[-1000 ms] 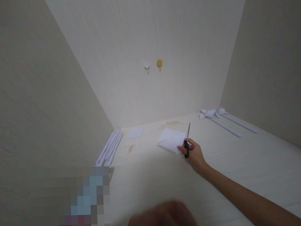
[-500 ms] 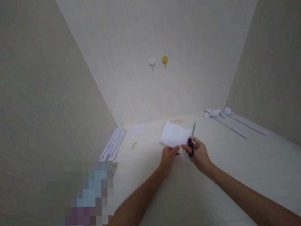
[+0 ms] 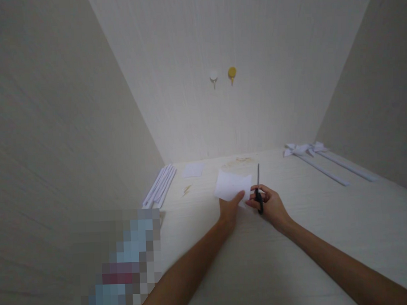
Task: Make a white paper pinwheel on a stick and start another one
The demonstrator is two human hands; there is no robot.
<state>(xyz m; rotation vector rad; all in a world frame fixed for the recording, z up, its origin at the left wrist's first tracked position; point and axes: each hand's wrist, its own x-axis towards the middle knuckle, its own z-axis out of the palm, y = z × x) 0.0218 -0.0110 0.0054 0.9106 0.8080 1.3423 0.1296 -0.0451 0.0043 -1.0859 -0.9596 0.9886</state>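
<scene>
Between my hands is a white sheet of paper (image 3: 231, 183), its front edge tilted toward me. My left hand (image 3: 230, 208) grips it from below, thumb on top and the other fingers hidden behind the sheet. My right hand (image 3: 272, 204) is closed around the black handles of a pair of scissors (image 3: 259, 196). The blades point up and away from me and look closed, just right of the paper. My right thumb and fingertips come near the sheet's right edge; whether they touch it I cannot tell.
Rolled white paper sticks (image 3: 160, 185) lie at the left. Near them are a small paper square (image 3: 193, 169) and a thin yellowish piece (image 3: 186, 190). At the right lie two paper sticks with folded pinwheel-like tops (image 3: 300, 150). A white hook (image 3: 213, 76) and yellow hook (image 3: 232, 73) hang on the wall.
My left hand has turned the paper, so its edges now run straighter and its face tips differently. The scissors stand more upright in my right hand. The view has shifted slightly.
</scene>
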